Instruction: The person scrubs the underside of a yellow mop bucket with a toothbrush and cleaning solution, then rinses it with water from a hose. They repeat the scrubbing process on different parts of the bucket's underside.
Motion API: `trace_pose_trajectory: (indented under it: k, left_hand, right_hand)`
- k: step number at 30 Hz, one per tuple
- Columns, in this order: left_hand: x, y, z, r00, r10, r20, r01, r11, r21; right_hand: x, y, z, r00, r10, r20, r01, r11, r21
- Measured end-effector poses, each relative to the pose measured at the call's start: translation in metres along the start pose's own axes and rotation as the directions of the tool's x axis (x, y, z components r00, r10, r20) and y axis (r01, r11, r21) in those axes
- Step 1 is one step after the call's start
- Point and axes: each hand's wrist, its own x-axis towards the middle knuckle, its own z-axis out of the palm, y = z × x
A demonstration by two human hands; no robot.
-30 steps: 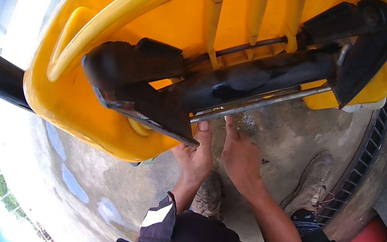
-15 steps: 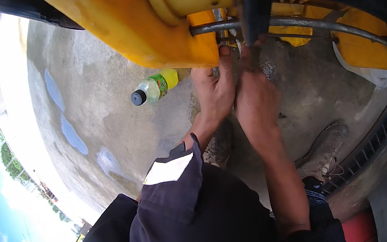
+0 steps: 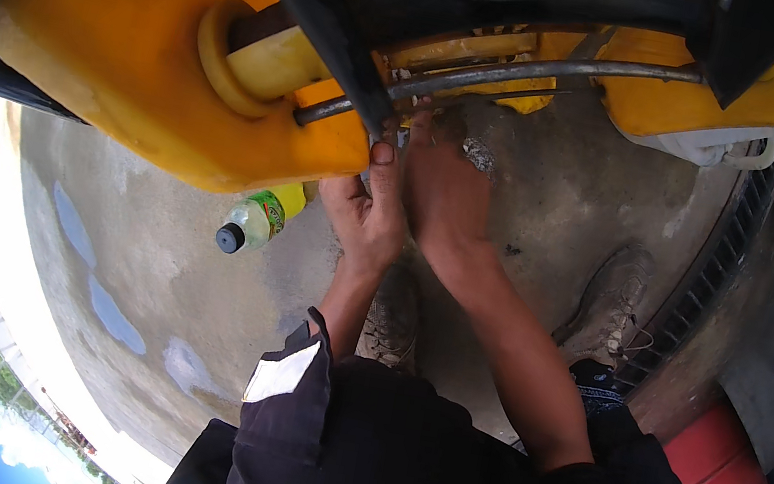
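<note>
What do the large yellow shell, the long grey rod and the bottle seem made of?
Yellow shell: probably moulded plastic, smooth satin, given its rounded edges. Grey rod: likely bare metal, judging by its dull sheen. Bottle: apparently glossy clear plastic; its upper part is see-through.

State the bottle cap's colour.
The bottle cap is dark grey, near black; best seen in the head view.

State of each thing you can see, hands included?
left hand: thumb up by the black bar's lower end, contact unclear
right hand: index finger extended toward the metal rod
metal rod: left end exposed, passes behind the black bar
bottle: capped, lying on the floor
right shoe: planted on the floor
</note>
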Motion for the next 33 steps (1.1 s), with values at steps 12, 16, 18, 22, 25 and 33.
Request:
trace_pose_trajectory:
  k: [12,16,18,22,25,33]
  left_hand:
    - [-0.029,-0.045,0.020,0.878,-0.474,-0.065,0.451,0.866,-0.214]
    - [-0.024,-0.038,0.006,0.839,-0.538,0.084,0.541,0.807,-0.237]
    - [-0.028,-0.041,0.005,0.815,-0.574,0.074,0.573,0.780,-0.252]
    - [-0.020,-0.029,0.014,0.792,-0.604,0.086,0.598,0.740,-0.309]
    - [-0.018,-0.024,0.010,0.760,-0.641,0.109,0.633,0.690,-0.351]
    - [-0.022,-0.040,0.025,0.810,-0.573,0.125,0.533,0.629,-0.566]
  right_hand:
    - [-0.006,0.019,0.036,0.991,-0.079,-0.111,0.069,0.994,-0.088]
    - [-0.054,0.008,0.007,1.000,-0.029,-0.013,0.028,0.998,-0.059]
    - [-0.053,0.006,0.008,0.998,-0.053,-0.022,0.052,0.997,-0.050]
    - [-0.003,0.018,0.020,0.991,-0.089,-0.103,0.097,0.993,0.071]
    - [-0.030,0.021,0.022,0.990,-0.127,-0.064,0.128,0.992,0.000]
    - [-0.004,0.029,0.027,0.977,-0.148,-0.152,0.134,0.986,-0.100]
